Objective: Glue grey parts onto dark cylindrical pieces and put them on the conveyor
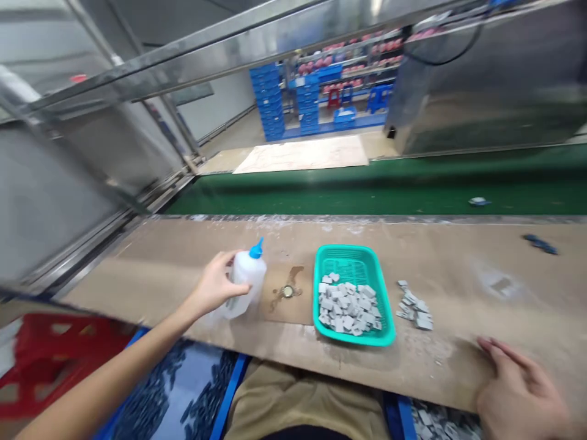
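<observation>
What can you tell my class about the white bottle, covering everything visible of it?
The bottle looks like translucent white plastic, with a blue cap tapering to a pointed nozzle. It is left of the green basket, its top leaning right in the picture. The left hand has its grip around the side, thumb in front. Whether the base touches the brown tabletop is unclear.

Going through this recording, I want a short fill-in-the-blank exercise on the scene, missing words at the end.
1. The left hand holds a bottle whose cap is ____.
2. A small round object lies between the green basket and the ____.
3. The loose gray pieces lie between the basket and the ____ hand.

Missing words: blue; bottle; right.
</observation>
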{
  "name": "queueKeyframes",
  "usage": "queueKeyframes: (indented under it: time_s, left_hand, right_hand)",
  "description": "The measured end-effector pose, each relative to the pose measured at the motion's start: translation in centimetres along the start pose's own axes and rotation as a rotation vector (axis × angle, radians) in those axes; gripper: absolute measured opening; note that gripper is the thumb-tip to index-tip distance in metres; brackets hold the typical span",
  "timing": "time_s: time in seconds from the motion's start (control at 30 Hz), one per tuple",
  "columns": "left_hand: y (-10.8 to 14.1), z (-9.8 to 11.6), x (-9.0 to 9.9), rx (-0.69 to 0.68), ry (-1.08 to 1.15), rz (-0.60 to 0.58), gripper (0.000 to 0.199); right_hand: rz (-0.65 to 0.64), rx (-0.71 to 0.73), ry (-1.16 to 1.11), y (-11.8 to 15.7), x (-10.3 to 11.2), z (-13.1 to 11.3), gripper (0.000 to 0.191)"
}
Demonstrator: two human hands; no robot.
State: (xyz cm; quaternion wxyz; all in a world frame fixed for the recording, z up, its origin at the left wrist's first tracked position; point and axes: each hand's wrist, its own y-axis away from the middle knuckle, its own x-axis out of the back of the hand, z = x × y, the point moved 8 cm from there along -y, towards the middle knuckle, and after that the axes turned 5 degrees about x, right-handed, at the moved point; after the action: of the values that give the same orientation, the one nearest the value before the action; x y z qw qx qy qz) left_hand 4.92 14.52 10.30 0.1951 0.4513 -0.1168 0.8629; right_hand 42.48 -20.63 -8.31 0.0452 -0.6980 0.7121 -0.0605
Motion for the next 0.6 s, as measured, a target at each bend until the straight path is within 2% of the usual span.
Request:
queueKeyframes:
  time_s: [0.1,0.13,0.2,0.3,0.4,0.5,0.6]
  left_hand:
    - [-1.6,6.0,0.1,-0.090,0.274,-0.018,0.066]
    - [-2.3,8.7,-0.5,-0.148,0.357,-0.030,0.066]
    - [-3.6,14.5,-3.1,-0.278,0.490,-0.068,0.064]
    - [-5.4,23.1,-9.8,-0.476,0.562,-0.118,0.061]
    - [-6.6,29.4,-17.5,-0.602,0.567,-0.060,0.064]
    - [-6.3,33.0,-24.6,-0.622,0.591,-0.064,0.069]
    - [-5.2,34.6,-29.3,-0.627,0.626,-0.075,0.070]
  right_hand:
    - [0.052,-0.012,-0.075,0.1,-0.3,-1.1,0.020]
    - [0.038,-0.014,-0.081,0.1,-0.5,-1.2,0.021]
    - [0.029,-0.014,-0.083,0.0,-0.5,-1.1,0.022]
    - [0.047,-0.019,-0.097,0.0,0.1,-0.8,0.022]
    - [0.083,-0.011,-0.102,0.0,0.7,-0.6,0.019]
    - [0.110,-0.007,-0.110,0.0,1.1,-0.5,0.016]
    - [0.126,-0.001,-0.132,0.1,1.1,-0.5,0.015]
